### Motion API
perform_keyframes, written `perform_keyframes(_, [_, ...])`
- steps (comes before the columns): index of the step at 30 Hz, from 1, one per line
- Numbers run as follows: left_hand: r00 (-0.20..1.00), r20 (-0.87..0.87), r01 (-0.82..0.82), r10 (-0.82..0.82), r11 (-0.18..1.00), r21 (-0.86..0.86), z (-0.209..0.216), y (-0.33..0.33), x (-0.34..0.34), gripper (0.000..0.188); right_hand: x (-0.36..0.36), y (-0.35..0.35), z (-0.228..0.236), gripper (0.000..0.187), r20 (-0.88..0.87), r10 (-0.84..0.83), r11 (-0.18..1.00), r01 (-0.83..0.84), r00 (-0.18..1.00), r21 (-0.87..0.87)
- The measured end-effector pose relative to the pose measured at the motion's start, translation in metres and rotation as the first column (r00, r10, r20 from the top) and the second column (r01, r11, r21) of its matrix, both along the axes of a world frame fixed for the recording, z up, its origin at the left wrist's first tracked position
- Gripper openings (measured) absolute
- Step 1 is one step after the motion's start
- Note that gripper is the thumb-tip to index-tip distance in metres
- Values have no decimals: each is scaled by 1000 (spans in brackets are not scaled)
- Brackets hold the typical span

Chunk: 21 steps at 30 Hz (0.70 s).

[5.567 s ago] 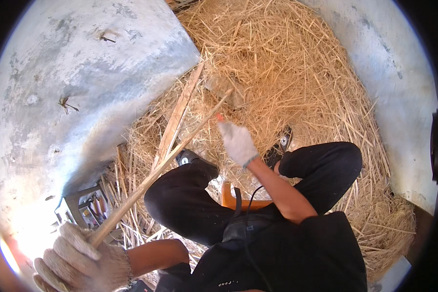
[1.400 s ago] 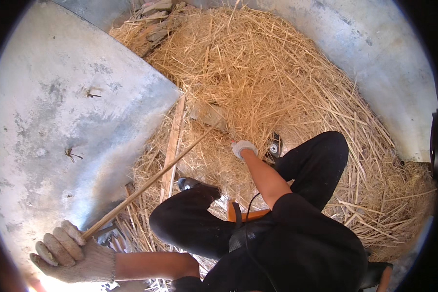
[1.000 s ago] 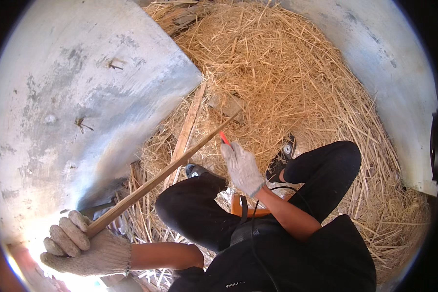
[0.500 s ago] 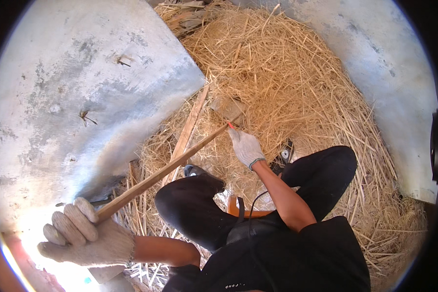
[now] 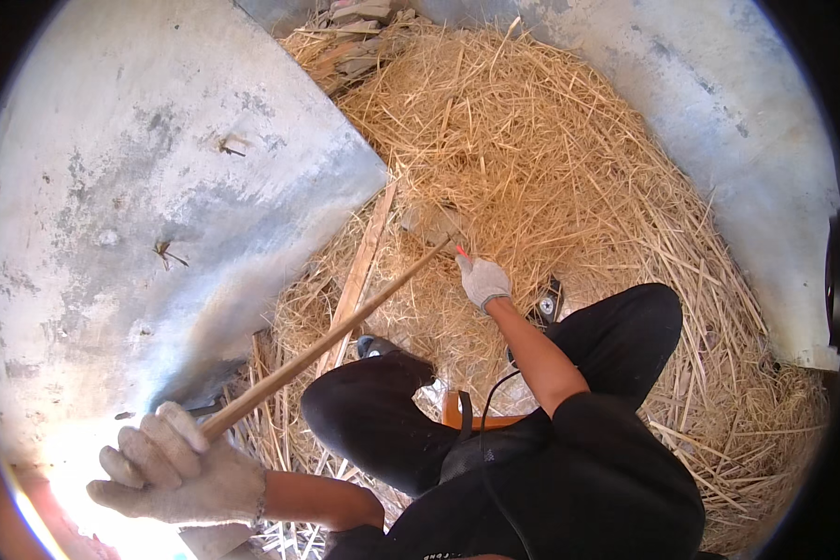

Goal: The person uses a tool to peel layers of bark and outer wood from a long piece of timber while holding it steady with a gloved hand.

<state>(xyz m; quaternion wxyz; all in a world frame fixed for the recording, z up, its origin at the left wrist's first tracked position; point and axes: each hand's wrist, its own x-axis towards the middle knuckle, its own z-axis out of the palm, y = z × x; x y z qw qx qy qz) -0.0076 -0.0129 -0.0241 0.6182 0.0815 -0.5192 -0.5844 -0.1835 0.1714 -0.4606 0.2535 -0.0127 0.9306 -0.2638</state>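
Note:
My left hand, in a knitted work glove, grips the near end of a long wooden stick at the lower left. The stick slants up and right, and its far end rests in the straw beside a flat greyish piece. My right hand, also gloved, reaches into the straw just past the stick's tip and pinches a small red-orange thing. My knees in black trousers are bent below it.
A pale concrete wall fills the left side and another concrete surface curves round the right. A wooden plank lies in the straw along the wall. Rubble is piled at the top. A dark shoe shows by my right knee.
My right hand has shifted about in the straw near the stick's tip, lower and then up again. The stick has stayed slanted in my left hand, which opened slightly and closed again.

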Motion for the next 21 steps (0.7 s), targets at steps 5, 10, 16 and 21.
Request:
perform_keyframes(5, [1000, 7, -30, 30, 999, 11, 1, 1, -8, 52, 8, -10, 25, 69, 32, -94, 975, 98, 995, -201])
perform_keyframes(10, [997, 36, -75, 75, 997, 0, 2, -4, -10, 53, 36, -20, 75, 73, -109, -63, 873, 2, 992, -487])
perform_keyframes(16, [994, 25, -102, 102, 995, 6, 10, 4, -19, 53, -9, 0, -43, 68, -90, -185, 968, 165, 979, -189])
perform_keyframes(21, [935, 104, -348, 339, 934, 82, 17, 18, -26, 53, 5, -10, -19, 56, 943, 133, 231, 916, 304, -328])
